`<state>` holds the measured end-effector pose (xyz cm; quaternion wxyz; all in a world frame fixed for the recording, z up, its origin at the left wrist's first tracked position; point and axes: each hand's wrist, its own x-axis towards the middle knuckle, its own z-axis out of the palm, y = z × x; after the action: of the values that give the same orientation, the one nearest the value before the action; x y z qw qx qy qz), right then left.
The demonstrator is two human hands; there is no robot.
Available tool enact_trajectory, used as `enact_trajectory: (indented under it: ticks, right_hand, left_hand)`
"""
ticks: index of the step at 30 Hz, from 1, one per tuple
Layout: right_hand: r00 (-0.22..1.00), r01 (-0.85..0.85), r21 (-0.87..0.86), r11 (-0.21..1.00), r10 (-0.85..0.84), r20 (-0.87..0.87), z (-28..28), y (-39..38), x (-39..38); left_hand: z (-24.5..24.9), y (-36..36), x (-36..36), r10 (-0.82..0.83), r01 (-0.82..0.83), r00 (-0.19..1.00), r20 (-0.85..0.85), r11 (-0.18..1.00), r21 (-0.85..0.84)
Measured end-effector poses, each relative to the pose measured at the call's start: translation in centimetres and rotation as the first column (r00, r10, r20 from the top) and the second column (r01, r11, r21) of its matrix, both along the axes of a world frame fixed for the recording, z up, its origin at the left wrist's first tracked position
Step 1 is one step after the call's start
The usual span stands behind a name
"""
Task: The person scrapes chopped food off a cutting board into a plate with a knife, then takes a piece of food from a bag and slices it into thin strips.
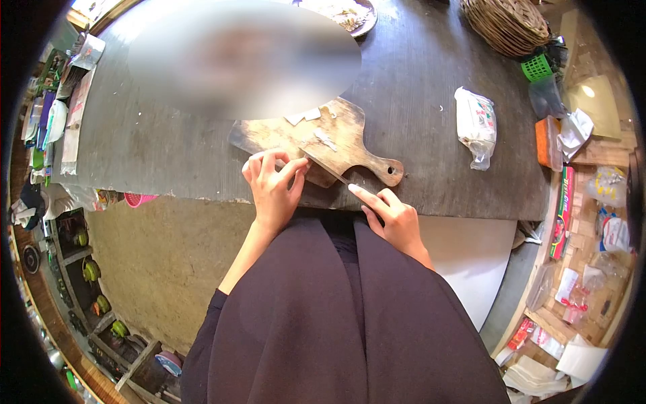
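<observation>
A wooden cutting board (346, 124) with a holed handle lies near the front edge of the dark table. White cut pieces (303, 116) rest at its far side, and thin white slivers (326, 139) lie near its middle. My right hand (393, 220) is closed around the handle of a knife (330, 167), index finger stretched toward the blade. The blade points up and left across the board's near edge. Beside the knife's tip, my left hand (274, 185) has its fingers curled and thumb and index finger close together; whatever they pinch, if anything, is too small to make out.
A white plastic package (476, 124) lies right of the board on the dark table (417, 87). Wicker baskets (508, 25) stand at the back right, near a green plastic basket (536, 68). A plate (367, 23) with pale pieces is at the back. A large area beyond the board is blurred.
</observation>
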<state>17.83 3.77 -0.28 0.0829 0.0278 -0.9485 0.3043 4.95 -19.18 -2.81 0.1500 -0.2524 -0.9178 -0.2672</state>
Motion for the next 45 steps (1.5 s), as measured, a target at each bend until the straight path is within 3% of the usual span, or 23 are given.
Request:
enact_trajectory:
  ticks: [18,45]
  right_hand:
    - [0.996,0.011,-0.036,0.999,-0.008,0.092,1.1,0.4,1.0]
    - [0.997,-0.025,-0.082,0.996,0.032,0.074,1.1,0.9,0.8]
  left_hand:
    - [0.1,0.0,0.0,-0.003,0.003,1.000,-0.005,1.000,0.010]
    - [0.2,-0.1,0.2,0.009,-0.009,1.000,0.002,1.000,0.002]
